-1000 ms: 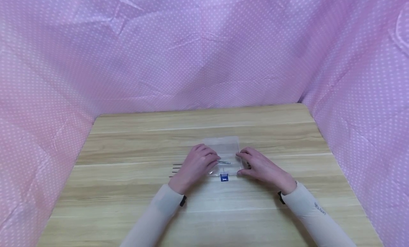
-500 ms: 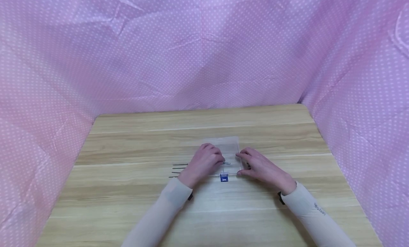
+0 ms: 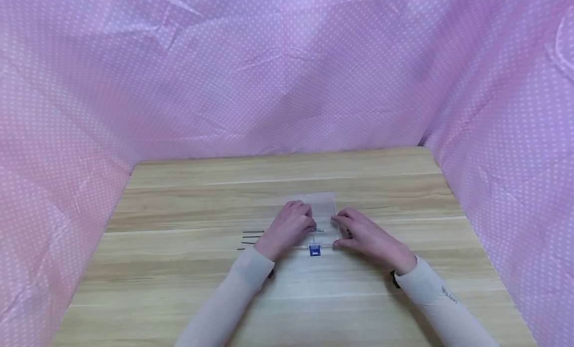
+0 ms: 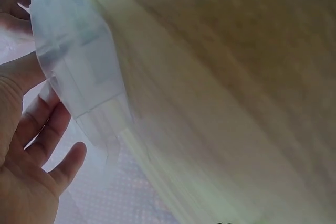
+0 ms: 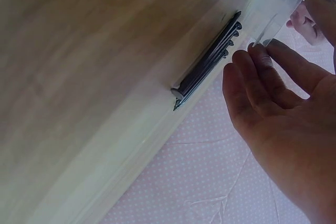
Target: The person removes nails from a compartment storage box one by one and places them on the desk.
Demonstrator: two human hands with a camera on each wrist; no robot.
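A clear plastic box (image 3: 329,235) with its lid (image 3: 324,202) laid back and a blue latch (image 3: 315,250) stands mid-table. Over its inside, my left hand (image 3: 289,227) has curled fingertips pinching a silvery nail (image 3: 319,230), whose end sticks out to the right. In the left wrist view the box (image 4: 84,56) screens the tips of that hand (image 4: 31,156). My right hand (image 3: 369,237) grips the box's right end, thumb at the front corner and fingers farther back; in the right wrist view, the box (image 5: 278,9) lies between thumb and fingers of that hand (image 5: 283,103).
Several thin dark nails (image 3: 253,232) lie in a row left of the box, partly behind the left wrist. More dark nails (image 5: 205,61) lie together on the table near the right hand. Pink dotted cloth (image 3: 287,87) hangs round the wooden table (image 3: 202,187).
My left hand has moved a little to the right and now covers more of the silvery nail, uncovering more of the nails at left. The right hand and box have stayed put.
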